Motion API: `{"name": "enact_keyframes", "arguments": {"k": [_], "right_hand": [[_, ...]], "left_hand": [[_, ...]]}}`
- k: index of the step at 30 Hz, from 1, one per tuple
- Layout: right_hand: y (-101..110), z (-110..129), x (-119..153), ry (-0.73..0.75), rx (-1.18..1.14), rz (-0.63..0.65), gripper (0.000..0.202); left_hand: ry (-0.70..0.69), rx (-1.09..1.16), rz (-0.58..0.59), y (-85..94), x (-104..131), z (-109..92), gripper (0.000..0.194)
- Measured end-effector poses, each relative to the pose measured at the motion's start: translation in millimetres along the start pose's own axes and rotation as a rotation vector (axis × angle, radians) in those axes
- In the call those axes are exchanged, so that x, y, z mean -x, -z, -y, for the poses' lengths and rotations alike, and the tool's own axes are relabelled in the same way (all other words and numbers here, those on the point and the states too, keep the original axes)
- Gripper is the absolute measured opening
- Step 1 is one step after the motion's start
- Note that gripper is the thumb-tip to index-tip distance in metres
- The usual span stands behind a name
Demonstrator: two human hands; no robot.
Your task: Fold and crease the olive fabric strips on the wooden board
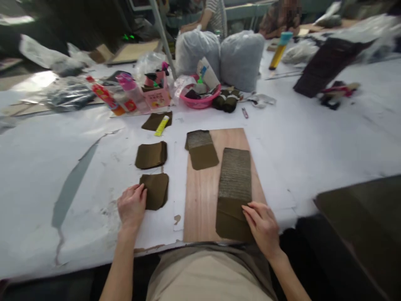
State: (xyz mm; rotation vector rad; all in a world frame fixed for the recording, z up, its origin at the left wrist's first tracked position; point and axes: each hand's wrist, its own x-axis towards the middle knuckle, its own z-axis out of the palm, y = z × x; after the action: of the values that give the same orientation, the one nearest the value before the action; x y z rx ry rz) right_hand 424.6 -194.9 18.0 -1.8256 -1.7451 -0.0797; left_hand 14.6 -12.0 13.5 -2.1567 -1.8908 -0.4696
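Note:
My left hand (133,205) has its fingers and thumb closed at the left edge of a small stack of olive-brown fabric pieces (156,192) with cut corners. On the wooden board (200,209) lies a long panel of stacked pieces (235,173), its upper part finely striped in staggered edges, its lower part plain. My right hand (261,223) pinches the right edge of the top fabric piece (232,217) there. A shorter staggered stack (203,154) rests at the board's upper left. Another fabric stack (151,154) sits just beyond my left hand.
A yellow tube (161,126) lies on more fabric pieces (148,121). Farther back stand a pink basket (200,101), a pink box (158,98), a red bottle (105,96) and two stuffed bags (242,58). Other people (216,16) are across the table (300,150).

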Motion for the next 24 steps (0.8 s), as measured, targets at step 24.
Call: {"name": "enact_keyframes", "arguments": {"k": [24], "right_hand": [[32.4,17.4,30.3,-0.09,-0.131,0.236,0.01]], "left_hand": [[-0.951,0.583,0.293,47.7,65.3,-199.6,0.019]]}}
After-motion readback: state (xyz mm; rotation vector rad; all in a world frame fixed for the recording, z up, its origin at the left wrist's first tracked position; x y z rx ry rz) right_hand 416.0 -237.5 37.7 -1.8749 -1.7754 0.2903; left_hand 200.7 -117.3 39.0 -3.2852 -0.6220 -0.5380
